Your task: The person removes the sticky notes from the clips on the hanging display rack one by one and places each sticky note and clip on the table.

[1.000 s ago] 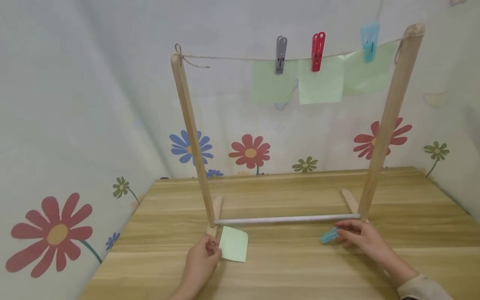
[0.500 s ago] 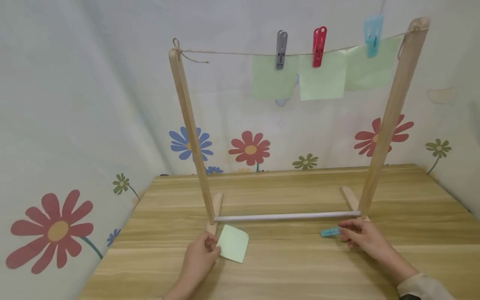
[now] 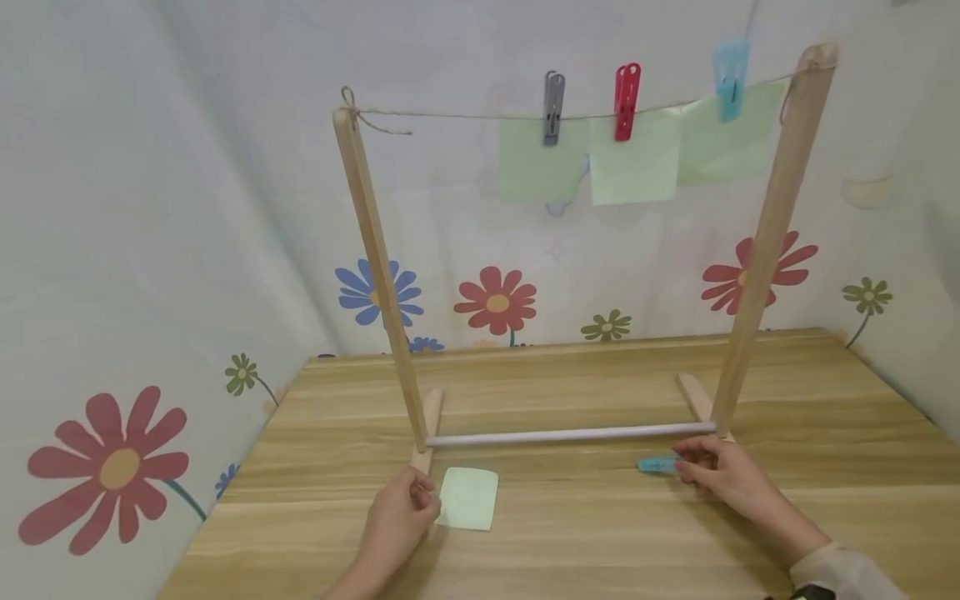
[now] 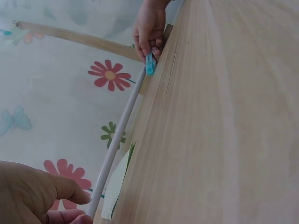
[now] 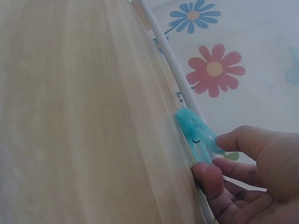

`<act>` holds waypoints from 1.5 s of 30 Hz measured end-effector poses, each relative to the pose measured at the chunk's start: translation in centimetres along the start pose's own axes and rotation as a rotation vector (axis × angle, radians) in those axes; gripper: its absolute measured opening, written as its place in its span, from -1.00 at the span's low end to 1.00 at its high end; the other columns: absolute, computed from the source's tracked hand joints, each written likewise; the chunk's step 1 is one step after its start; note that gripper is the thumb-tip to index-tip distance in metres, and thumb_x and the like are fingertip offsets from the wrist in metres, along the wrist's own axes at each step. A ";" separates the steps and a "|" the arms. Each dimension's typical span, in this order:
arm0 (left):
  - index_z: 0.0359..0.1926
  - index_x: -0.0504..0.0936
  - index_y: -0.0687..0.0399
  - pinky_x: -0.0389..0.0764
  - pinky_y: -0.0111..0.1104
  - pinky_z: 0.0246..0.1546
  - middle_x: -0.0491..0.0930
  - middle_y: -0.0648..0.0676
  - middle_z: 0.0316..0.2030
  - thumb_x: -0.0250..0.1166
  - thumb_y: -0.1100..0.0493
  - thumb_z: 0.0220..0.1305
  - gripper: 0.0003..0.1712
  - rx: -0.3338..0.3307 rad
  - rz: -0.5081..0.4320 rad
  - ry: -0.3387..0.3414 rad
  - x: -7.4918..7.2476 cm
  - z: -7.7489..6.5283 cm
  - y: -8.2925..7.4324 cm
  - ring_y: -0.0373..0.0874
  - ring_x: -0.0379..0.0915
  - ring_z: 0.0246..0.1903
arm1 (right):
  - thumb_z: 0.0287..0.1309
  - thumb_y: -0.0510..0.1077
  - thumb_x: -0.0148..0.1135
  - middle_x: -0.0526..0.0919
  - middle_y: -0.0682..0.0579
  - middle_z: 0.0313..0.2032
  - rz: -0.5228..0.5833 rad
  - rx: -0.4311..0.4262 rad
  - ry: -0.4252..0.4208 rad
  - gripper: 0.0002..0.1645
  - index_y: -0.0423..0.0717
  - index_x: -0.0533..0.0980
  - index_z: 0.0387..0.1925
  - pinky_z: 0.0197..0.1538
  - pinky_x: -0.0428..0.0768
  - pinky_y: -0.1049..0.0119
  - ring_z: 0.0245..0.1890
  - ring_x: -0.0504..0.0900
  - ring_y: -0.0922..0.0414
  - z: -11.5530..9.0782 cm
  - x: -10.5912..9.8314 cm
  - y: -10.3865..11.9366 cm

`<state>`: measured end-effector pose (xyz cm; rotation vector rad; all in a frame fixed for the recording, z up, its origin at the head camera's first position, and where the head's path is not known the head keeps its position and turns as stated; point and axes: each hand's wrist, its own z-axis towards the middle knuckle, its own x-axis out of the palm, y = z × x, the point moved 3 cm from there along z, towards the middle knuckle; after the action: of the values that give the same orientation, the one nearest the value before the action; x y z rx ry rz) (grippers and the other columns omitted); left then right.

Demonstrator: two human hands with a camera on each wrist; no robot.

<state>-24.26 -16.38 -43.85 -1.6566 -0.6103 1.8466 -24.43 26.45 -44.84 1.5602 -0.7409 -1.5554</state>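
Observation:
In the head view, my left hand is beside the left edge of a pale green paper square lying low by the table. The left wrist view has that paper just beyond my fingertips, with a gap between thumb and fingers. At the right, my right hand pinches a light blue clothespin by its handle end, close over the wood. Up close, in the right wrist view, the thumb is on one arm of the clothespin and a finger on the other; its head points away.
A wooden frame with a white rod stands behind my hands. On its string hang green paper squares held by a grey clothespin, a red clothespin and a blue clothespin. Flowered cloth covers the wall.
The paper square has swung and now lies straighter beside my left hand. In my right hand the clothespin has turned from slanted to nearly level. Both hands stay about in place.

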 end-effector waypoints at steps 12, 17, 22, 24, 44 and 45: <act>-0.24 0.57 0.12 0.42 -0.52 -0.52 0.57 -0.04 -0.45 0.33 0.25 0.05 -0.79 0.028 0.013 0.021 -0.5 -0.5 -0.4 -0.28 0.38 -0.49 | 0.20 -0.24 0.23 0.63 -0.29 -0.18 -0.026 -0.070 0.033 -0.56 -0.54 0.44 -0.01 -0.42 0.64 0.43 -0.42 0.57 0.38 0.0 0.1 0.0; -0.22 0.58 0.14 0.44 -0.52 -0.52 0.57 -0.03 -0.42 0.32 0.26 0.08 -0.79 0.043 -0.009 0.026 -0.9 -0.3 -1.3 -0.29 0.40 -0.52 | 0.20 -0.26 0.22 0.66 -0.30 -0.22 -0.073 -0.119 -0.007 -0.63 -0.50 0.48 -0.06 -0.46 0.58 0.41 -0.44 0.53 0.42 0.1 -0.8 0.9; -0.17 0.58 0.20 0.48 -0.55 -0.51 0.59 0.00 -0.39 0.32 0.27 0.10 -0.77 0.119 -0.010 0.030 -1.9 0.3 -3.1 -0.30 0.42 -0.51 | 0.26 -0.22 0.18 0.65 -0.24 -0.18 -0.105 -0.121 -0.002 -0.60 -0.44 0.46 0.03 -0.50 0.58 0.35 -0.45 0.53 0.37 0.3 -2.3 2.9; -0.18 0.58 0.18 0.48 -0.55 -0.50 0.59 0.01 -0.38 0.33 0.29 0.10 -0.77 0.150 -0.011 0.027 -2.3 0.6 -3.9 -0.30 0.42 -0.50 | 0.28 -0.23 0.16 0.64 -0.24 -0.15 -0.130 -0.127 0.002 -0.59 -0.43 0.44 0.06 -0.46 0.59 0.36 -0.42 0.53 0.39 0.4 -3.0 3.9; -0.07 0.58 0.19 0.55 -0.45 -0.37 0.61 0.06 -0.34 0.36 0.25 0.14 -0.69 0.405 0.061 -0.061 -7.9 5.1 -12.7 -0.20 0.50 -0.42 | 0.21 -0.18 0.26 0.71 -0.07 -0.24 -0.339 -0.330 -0.070 -0.63 -0.23 0.53 0.03 -0.42 0.56 0.46 -0.43 0.54 0.39 1.9 -8.5 16.4; -0.06 0.57 0.20 0.56 -0.44 -0.36 0.61 0.07 -0.33 0.35 0.24 0.15 -0.69 0.426 0.053 -0.062 -8.3 5.4 -13.2 -0.18 0.51 -0.40 | 0.20 -0.18 0.27 0.71 -0.06 -0.25 -0.348 -0.345 -0.083 -0.64 -0.21 0.54 0.03 -0.44 0.55 0.46 -0.44 0.54 0.38 1.9 -8.8 17.2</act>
<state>-27.53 -12.20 -28.23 -1.3476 -0.1769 1.9098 -24.79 24.82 -25.48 1.4207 -0.2276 -1.8940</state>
